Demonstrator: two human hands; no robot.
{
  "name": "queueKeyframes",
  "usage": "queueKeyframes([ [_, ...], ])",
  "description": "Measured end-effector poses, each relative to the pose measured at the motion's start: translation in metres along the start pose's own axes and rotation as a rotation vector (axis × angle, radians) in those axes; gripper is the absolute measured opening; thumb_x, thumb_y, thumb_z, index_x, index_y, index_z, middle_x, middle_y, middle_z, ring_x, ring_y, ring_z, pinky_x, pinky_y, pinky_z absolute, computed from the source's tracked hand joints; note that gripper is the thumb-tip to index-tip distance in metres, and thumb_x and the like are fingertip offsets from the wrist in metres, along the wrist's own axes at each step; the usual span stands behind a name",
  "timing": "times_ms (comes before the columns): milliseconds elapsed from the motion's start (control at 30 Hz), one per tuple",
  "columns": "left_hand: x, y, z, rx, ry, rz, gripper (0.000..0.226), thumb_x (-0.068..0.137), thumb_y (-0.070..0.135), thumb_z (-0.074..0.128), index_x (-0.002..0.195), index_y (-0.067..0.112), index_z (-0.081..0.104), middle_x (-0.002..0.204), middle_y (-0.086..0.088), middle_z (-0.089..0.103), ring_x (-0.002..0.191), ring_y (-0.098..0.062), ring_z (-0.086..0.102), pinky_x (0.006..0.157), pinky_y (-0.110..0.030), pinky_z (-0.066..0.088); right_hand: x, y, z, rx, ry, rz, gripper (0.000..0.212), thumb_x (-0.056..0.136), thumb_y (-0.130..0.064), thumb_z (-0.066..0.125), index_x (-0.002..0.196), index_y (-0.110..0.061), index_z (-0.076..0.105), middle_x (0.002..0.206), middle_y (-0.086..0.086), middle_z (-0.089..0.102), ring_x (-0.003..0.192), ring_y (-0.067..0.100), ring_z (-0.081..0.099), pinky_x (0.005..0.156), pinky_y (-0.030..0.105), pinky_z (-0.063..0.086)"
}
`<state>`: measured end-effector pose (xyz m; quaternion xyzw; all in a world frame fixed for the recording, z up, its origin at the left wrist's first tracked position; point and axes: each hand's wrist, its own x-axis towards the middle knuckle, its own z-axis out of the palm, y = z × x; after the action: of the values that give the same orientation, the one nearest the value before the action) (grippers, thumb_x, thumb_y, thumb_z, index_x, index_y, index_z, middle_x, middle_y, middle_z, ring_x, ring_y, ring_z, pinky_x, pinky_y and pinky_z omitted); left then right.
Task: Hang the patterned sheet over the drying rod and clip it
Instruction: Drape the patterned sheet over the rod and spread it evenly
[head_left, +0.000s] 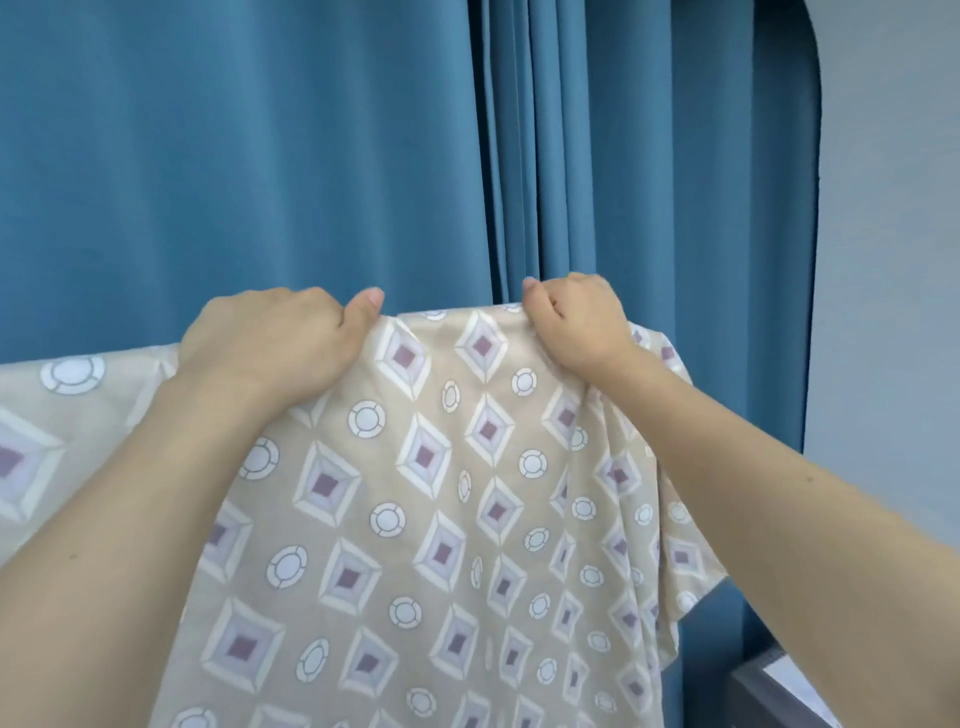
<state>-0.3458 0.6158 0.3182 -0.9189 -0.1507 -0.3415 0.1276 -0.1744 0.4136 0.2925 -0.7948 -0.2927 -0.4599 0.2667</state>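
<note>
**Both hands gripping the top fold of the patterned sheet**

Seen from the head camera, looking forward and slightly down. Left hand (270, 338) curled over the upper edge of the patterned sheet (415, 519), thumb lying along the fold and pointing toward the middle, fingers wrapped out of sight behind the fabric. Right hand (576, 322) likewise closed on that same upper edge, knuckles up, thumb tip raised just above the cloth. Hands set apart, with a short taut span of fabric between them.

Sheet beige, printed with pale diamonds holding purple centres and small white rings. Draped down from the held edge toward the camera, filling the lower middle of the view, spreading out to the left edge behind the left forearm and falling in loose folds below the right forearm. Whatever carries the fold hidden under the cloth; no telling whether a rod lies beneath.

Behind, a blue curtain (260, 156) hanging in pleats; to the right, a pale grey wall (893, 260).
</note>
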Motion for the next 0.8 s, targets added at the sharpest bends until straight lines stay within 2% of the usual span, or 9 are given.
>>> queueKeyframes([
  [33, 0.002, 0.000, 0.003, 0.004, 0.020, 0.004, 0.073, 0.097, 0.061, 0.003, 0.083, 0.014, 0.058, 0.077, -0.003, 0.053, 0.081, -0.030, 0.051, 0.071, -0.038, 0.035, -0.003, 0.008, 0.002, 0.043, 0.023, 0.023, 0.046, 0.098, -0.030, 0.026, 0.052, -0.022, 0.023, 0.050, -0.007, 0.030, 0.060, 0.025, 0.037, 0.065, 0.034, 0.031],
  [100, 0.006, 0.003, 0.007, 0.009, 0.059, -0.004, 0.070, 0.098, 0.057, 0.006, 0.089, 0.010, 0.058, 0.078, -0.007, 0.053, 0.084, -0.033, 0.051, 0.072, -0.038, 0.034, -0.009, 0.019, 0.007, 0.117, 0.048, 0.089, 0.041, 0.097, -0.029, 0.025, 0.057, -0.023, 0.023, 0.056, -0.007, 0.032, 0.061, 0.022, 0.036, 0.062, 0.033, 0.028],
  [200, 0.017, 0.001, 0.020, 0.023, 0.095, -0.024, 0.068, 0.097, 0.055, 0.009, 0.093, 0.008, 0.058, 0.089, -0.016, 0.058, 0.090, -0.038, 0.055, 0.076, -0.040, 0.039, -0.006, 0.019, 0.009, 0.097, 0.047, 0.182, 0.044, 0.101, -0.025, 0.030, 0.057, -0.021, 0.026, 0.058, -0.004, 0.036, 0.063, 0.022, 0.039, 0.060, 0.034, 0.030],
  [300, 0.024, -0.011, 0.029, 0.054, 0.101, -0.042, 0.073, 0.089, 0.057, 0.004, 0.083, 0.010, 0.060, 0.079, -0.015, 0.056, 0.081, -0.037, 0.054, 0.078, -0.044, 0.046, -0.002, -0.003, 0.008, -0.038, 0.029, 0.098, 0.044, 0.099, -0.027, 0.030, 0.057, -0.015, 0.037, 0.064, 0.002, 0.043, 0.067, 0.025, 0.042, 0.070, 0.039, 0.039],
  [433, 0.019, -0.007, 0.022, 0.035, 0.074, -0.081, 0.061, 0.097, 0.048, 0.012, 0.082, 0.009, 0.057, 0.069, -0.009, 0.046, 0.078, -0.034, 0.050, 0.071, -0.038, 0.038, 0.001, -0.059, 0.017, -0.016, -0.033, -0.227, 0.041, 0.100, -0.034, 0.032, 0.064, -0.016, 0.041, 0.064, -0.002, 0.043, 0.063, 0.023, 0.042, 0.061, 0.032, 0.027],
  [500, 0.014, 0.001, 0.017, 0.031, 0.067, -0.075, 0.057, 0.100, 0.045, 0.014, 0.082, 0.010, 0.056, 0.072, -0.006, 0.049, 0.077, -0.031, 0.049, 0.070, -0.037, 0.036, 0.001, -0.080, 0.028, -0.065, -0.074, -0.229, 0.049, 0.101, -0.037, 0.028, 0.058, -0.017, 0.038, 0.056, -0.003, 0.044, 0.059, 0.025, 0.045, 0.056, 0.032, 0.024],
  [600, 0.013, 0.005, 0.016, 0.019, 0.073, -0.049, 0.057, 0.101, 0.047, 0.014, 0.079, 0.014, 0.055, 0.071, -0.003, 0.047, 0.077, -0.029, 0.048, 0.069, -0.036, 0.036, -0.003, -0.085, 0.039, -0.096, 0.093, -0.159, 0.051, 0.095, -0.035, 0.024, 0.048, -0.017, 0.022, 0.042, -0.004, 0.028, 0.045, 0.025, 0.035, 0.053, 0.029, 0.020],
  [667, 0.011, 0.005, 0.013, -0.001, 0.100, -0.055, 0.058, 0.101, 0.046, 0.015, 0.077, 0.015, 0.057, 0.067, -0.001, 0.045, 0.075, -0.029, 0.049, 0.067, -0.034, 0.034, -0.003, -0.084, 0.042, -0.071, 0.177, -0.163, 0.049, 0.091, -0.034, 0.026, 0.046, -0.017, 0.020, 0.039, -0.005, 0.022, 0.040, 0.025, 0.030, 0.051, 0.027, 0.018],
  [800, -0.008, -0.020, 0.017, 0.065, 0.220, -0.160, 0.056, 0.100, 0.043, 0.019, 0.067, 0.014, 0.054, 0.063, -0.004, 0.053, 0.062, -0.030, 0.050, 0.060, -0.032, 0.035, 0.000, -0.082, 0.037, -0.108, 0.068, -0.141, 0.051, 0.091, -0.035, 0.023, 0.045, -0.014, 0.021, 0.039, -0.004, 0.023, 0.044, 0.027, 0.035, 0.052, 0.030, 0.017],
])
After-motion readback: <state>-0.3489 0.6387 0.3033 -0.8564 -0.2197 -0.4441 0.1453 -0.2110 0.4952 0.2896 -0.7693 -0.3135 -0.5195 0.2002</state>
